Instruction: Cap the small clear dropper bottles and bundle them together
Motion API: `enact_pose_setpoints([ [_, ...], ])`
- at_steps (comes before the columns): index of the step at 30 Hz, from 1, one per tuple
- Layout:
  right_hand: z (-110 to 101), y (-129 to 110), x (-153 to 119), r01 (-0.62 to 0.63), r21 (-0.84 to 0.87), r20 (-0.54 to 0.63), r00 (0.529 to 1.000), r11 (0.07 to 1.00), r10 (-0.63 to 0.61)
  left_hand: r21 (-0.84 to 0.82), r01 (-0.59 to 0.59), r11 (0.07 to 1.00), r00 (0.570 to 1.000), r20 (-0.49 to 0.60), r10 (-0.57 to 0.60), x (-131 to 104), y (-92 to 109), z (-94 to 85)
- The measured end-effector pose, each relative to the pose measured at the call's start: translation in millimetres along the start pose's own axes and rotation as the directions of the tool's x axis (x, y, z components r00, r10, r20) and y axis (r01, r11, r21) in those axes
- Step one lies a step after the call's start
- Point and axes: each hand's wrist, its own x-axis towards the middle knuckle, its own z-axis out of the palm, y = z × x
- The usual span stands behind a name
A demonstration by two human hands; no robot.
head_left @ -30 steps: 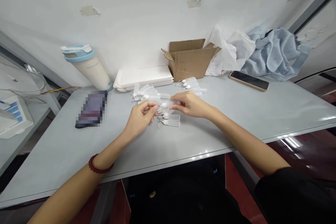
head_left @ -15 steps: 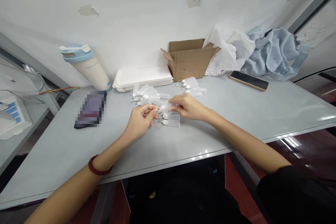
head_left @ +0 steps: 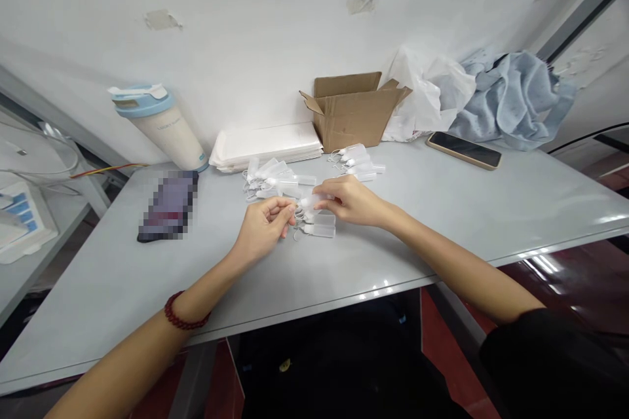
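Note:
Between the fingers and thumb of my right hand [head_left: 339, 198] is a small translucent plastic tube [head_left: 307, 201] with a white capped end and a thin loop. My left hand [head_left: 268, 222] is closed in a pinch at the tube's left end, apparently on the loop; the fingertips partly hide what they grip. Just below lie more of the same tubes [head_left: 320, 231], partly under my right fingers. A loose pile of tubes [head_left: 275, 175] rests behind my hands to the left, and a smaller group [head_left: 358, 158] sits behind to the right.
At the back stand a tumbler [head_left: 162, 127], a stack of white sheets or trays [head_left: 265, 144] and an open cardboard box [head_left: 356, 118]. A white plastic bag [head_left: 427, 95], blue cloth [head_left: 515, 98] and phone [head_left: 464, 149] lie right. A blurred dark item [head_left: 170, 206] lies left on the grey table [head_left: 275, 288].
Both hands keep nearly the same place and grip on the tube. The view has shifted very slightly; the tube's capped end has turned a little between my fingers.

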Motion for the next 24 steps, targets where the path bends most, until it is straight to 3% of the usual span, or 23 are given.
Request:
enact_pose_setpoints([
  [12,-8.7,2.4,1.8,-0.037,0.047,-0.031,0.999,0.998,0.038,-0.1,-0.003,0.995,1.0,-0.013,0.002,7.0,2.2,-4.7],
  [24,2.9,-2.1,0.4,-0.031,0.008,0.012,0.999,0.999,0.031,-0.017,0.037,0.999,0.999,0.021,-0.036,2.6,1.5,-4.0],
])
